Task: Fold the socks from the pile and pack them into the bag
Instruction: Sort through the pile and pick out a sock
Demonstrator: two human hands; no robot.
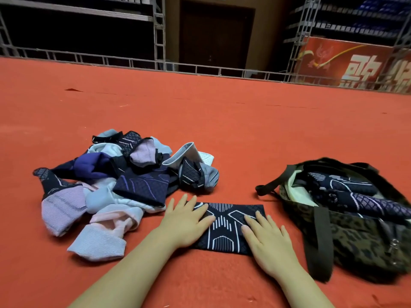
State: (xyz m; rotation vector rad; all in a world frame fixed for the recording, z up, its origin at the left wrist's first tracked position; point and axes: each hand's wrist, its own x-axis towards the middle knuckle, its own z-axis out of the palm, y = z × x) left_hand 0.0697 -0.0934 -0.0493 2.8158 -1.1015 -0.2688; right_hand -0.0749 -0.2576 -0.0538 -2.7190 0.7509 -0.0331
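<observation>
Both hands, left hand [185,221] and right hand [265,237], lay flat with fingers straight on the dark sock [226,227], probably smoothing its fold, between pile [111,181] and bag [355,230] on the carpet [222,130]

The left hand [185,221] covers the dark sock's [229,227] nine o'clock end; the right hand [266,241] hides its four o'clock corner. The bag [355,236] runs off frame at three o'clock, its lower contents unseen. The pile [115,185] buries its lower socks.
</observation>
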